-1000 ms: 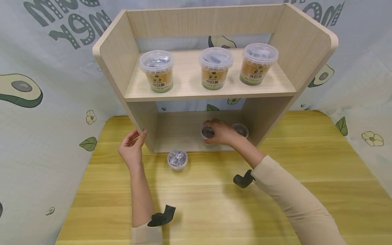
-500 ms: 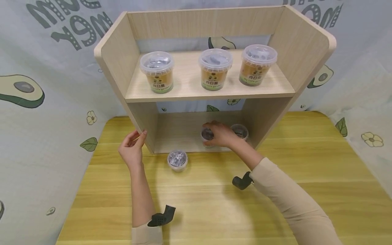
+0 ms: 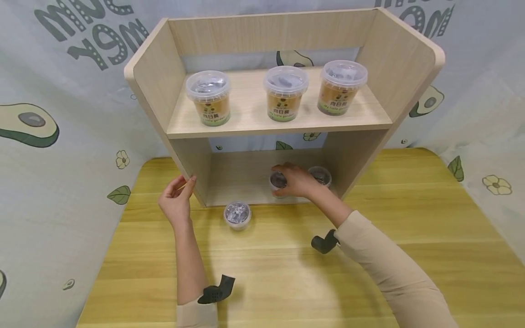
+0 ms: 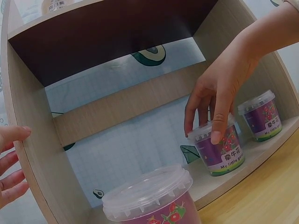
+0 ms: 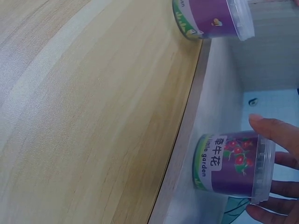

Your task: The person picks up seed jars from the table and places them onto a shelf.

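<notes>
My right hand (image 3: 298, 180) reaches into the lower level of a wooden shelf (image 3: 235, 175) and holds a purple seed-kit cup (image 4: 222, 154) by its clear lid. The cup stands upright, with thumb and fingers on opposite sides of the rim. A matching purple cup (image 4: 264, 116) stands to its right on the same board. My left hand (image 3: 176, 199) holds the front edge of the shelf's left side panel, thumb on the edge and fingers on the outer side. Another lidded cup (image 3: 237, 215) stands on the table in front of the shelf, nearer the left hand.
On the upper board stand three lidded orange-and-green cups, a left one (image 3: 209, 98), a middle one (image 3: 284, 93) and a right one (image 3: 341, 87). The wood-grain table (image 3: 262, 282) spreads out in front. Behind hangs an avocado-print cloth (image 3: 82, 182).
Both hands keep their places, the right one still around the cup. The view shifts slightly; no cup visibly changes position.
</notes>
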`<state>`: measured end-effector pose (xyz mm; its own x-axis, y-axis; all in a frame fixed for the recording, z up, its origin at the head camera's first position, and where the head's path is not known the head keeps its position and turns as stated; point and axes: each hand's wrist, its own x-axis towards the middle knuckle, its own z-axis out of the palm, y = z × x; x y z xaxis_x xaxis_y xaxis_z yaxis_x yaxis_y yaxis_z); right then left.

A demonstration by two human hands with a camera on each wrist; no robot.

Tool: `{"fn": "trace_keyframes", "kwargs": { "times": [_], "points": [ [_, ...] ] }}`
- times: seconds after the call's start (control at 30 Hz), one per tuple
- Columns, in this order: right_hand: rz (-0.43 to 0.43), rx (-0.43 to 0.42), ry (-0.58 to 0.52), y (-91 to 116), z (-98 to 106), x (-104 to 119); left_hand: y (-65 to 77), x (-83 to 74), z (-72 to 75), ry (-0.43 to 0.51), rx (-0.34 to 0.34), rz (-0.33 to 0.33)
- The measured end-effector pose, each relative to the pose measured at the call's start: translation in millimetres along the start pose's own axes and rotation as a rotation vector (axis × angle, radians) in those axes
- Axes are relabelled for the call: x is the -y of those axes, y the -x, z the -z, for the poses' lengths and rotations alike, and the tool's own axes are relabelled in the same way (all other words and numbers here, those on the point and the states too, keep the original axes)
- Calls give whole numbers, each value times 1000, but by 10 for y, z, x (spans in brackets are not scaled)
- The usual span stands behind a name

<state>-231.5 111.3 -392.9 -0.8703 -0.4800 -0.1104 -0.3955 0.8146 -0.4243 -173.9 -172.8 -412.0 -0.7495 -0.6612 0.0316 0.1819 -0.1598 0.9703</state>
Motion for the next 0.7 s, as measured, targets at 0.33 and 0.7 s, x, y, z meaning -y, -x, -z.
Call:
{"fn": "trace_keyframes", "kwargs": {
  "times": [0.33,0.7],
  "points": [
    [27,-25,-45,-2,64,-4,-8,-1,6,2,1,3],
    [59,-83,-35,12,142,47,-2,5,5,9,3,-7]
  ]
}}
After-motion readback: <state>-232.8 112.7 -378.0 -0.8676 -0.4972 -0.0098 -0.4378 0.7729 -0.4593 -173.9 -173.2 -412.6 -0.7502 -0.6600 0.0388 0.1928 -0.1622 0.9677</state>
